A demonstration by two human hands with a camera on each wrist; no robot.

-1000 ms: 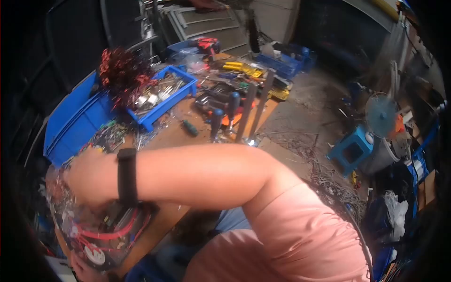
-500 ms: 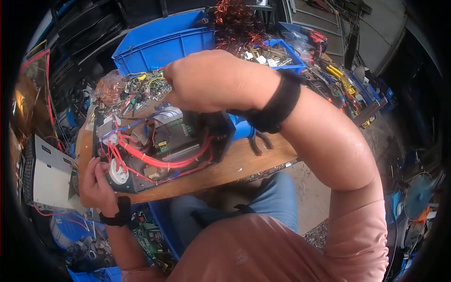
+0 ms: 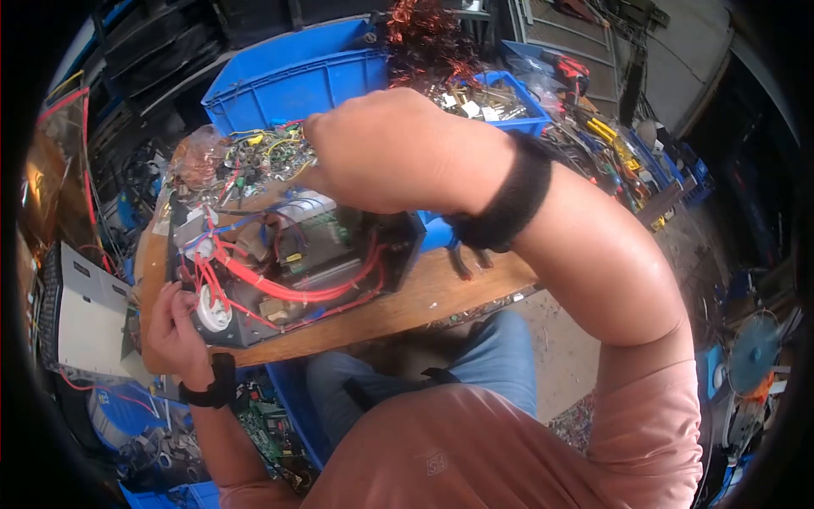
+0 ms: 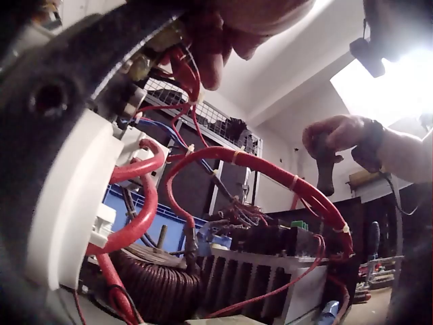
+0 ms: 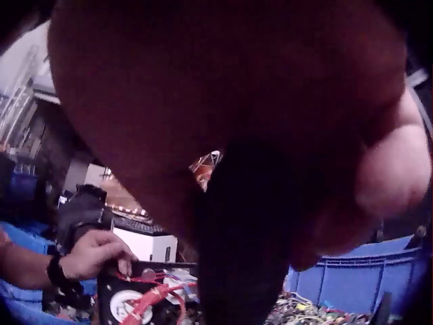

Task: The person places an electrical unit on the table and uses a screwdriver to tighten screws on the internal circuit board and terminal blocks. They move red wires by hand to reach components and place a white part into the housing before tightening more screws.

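An unfolded black metal case [image 3: 242, 327] lies on the wooden bench, holding red cables [image 3: 280, 288], a white ring part [image 3: 214, 310] and circuit boards. At its near left corner the left hand [image 3: 180, 335] grips the edge, fingers bent over it beside the ring. Raised above the case's far right part is the right hand [image 3: 390, 153]; the left wrist view shows that hand [image 4: 342, 132] gripping a dark tool handle [image 4: 325, 172] that points down. The same dark handle [image 5: 240, 237] fills the middle of the right wrist view; its lower end is cut off there.
Behind the case lie scrap wires and small parts [image 3: 263, 157], with a large blue bin [image 3: 297, 89] beyond. A smaller blue tray [image 3: 527, 121] and yellow-handled tools [image 3: 612, 140] are at the right. Pliers [image 3: 462, 265] lie near the bench [image 3: 424, 307] edge.
The head view has swung left and down onto the case since a second ago. Over the last half second the right hand has shifted slightly right; the left hand stays at the case corner.
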